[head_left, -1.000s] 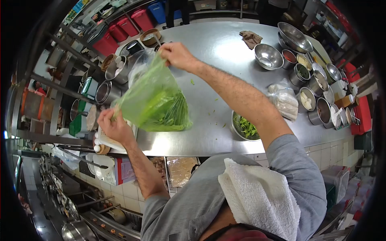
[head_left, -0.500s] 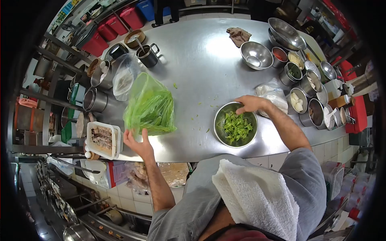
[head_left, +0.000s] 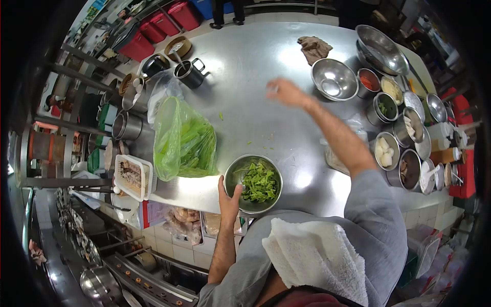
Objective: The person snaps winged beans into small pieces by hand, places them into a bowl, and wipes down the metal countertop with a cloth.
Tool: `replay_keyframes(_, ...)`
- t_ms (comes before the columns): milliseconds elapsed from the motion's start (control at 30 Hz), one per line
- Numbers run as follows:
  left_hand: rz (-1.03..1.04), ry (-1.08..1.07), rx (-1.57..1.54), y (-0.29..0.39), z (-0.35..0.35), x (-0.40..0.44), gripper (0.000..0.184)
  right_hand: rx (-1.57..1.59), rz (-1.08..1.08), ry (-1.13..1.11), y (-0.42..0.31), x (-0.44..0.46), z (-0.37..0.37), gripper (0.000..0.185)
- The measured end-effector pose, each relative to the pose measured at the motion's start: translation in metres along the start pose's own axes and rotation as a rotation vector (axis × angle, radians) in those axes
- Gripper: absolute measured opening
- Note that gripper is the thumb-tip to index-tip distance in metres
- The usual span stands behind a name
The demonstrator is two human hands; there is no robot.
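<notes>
A steel mixing bowl [head_left: 279,176] holding chopped green leaves [head_left: 261,180] stands near the front edge of the steel table. My left hand [head_left: 229,198] grips its left rim, thumb over the inside and fingers around the outer wall. My right hand [head_left: 285,92] is raised over the middle of the table, away from the leaves. Motion smears its fingers, so their pose is unclear. Left of the bowl lies a green plastic bag [head_left: 176,138] with leafy greens showing through it.
An empty steel bowl [head_left: 335,79] and a brown cloth [head_left: 314,49] lie at the back right. Several ingredient pots, including one with white pieces [head_left: 383,152], line the right side. On the left are a white basket of meat [head_left: 131,175] and a dark metal mug [head_left: 189,75].
The bowl of leaves has moved left and toward me. My left hand went from beside the green bag to the bowl's rim. My right hand left the bowl and moved up and away.
</notes>
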State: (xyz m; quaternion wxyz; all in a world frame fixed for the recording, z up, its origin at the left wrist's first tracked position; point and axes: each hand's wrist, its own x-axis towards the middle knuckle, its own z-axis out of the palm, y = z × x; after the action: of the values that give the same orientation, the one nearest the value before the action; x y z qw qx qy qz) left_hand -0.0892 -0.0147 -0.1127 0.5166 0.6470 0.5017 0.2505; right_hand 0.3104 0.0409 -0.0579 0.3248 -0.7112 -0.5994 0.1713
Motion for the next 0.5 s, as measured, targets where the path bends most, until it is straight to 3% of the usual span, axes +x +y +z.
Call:
replay_keyframes(33, -0.121, -0.011, -0.157, 0.003, -0.004, -0.003, 0.072, -0.131, -0.044, 0.134, 0.035, 0.032, -0.007, 0.04)
replay_keyframes(67, -0.237, 0.028, -0.319, 0.035, -0.001, -0.012, 0.056, -0.245, -0.039, 0.238, 0.068, 0.061, -0.018, 0.045)
replay_keyframes(100, -0.242, 0.061, -0.315, 0.027, -0.003, -0.014, 0.056, -0.299, 0.115, 0.278, 0.082, 0.08, -0.039, 0.05)
replay_keyframes(133, -0.234, 0.044, -0.325, 0.012, -0.005, -0.016, 0.047, -0.506, 0.271, 0.136, 0.101, 0.103, -0.065, 0.056)
replay_keyframes(167, -0.224, 0.025, -0.337, 0.003, -0.007, -0.019, 0.039, -0.654, 0.418, 0.182, 0.12, 0.114, -0.079, 0.057)
replay_keyframes(200, -0.218, 0.104, -0.321, 0.018, -0.003, -0.025, 0.028, -0.571, 0.582, 0.141, 0.127, 0.12, -0.095, 0.058)
replay_keyframes(333, -0.27, 0.2, -0.417, 0.011, -0.015, -0.045, 0.031, -0.54, 0.952, 0.296, 0.155, 0.131, -0.11, 0.084)
replay_keyframes(500, -0.308, 0.377, -0.523, 0.016, -0.029, -0.067, 0.032, -0.482, 0.919, 0.328, 0.149, 0.146, -0.078, 0.05)
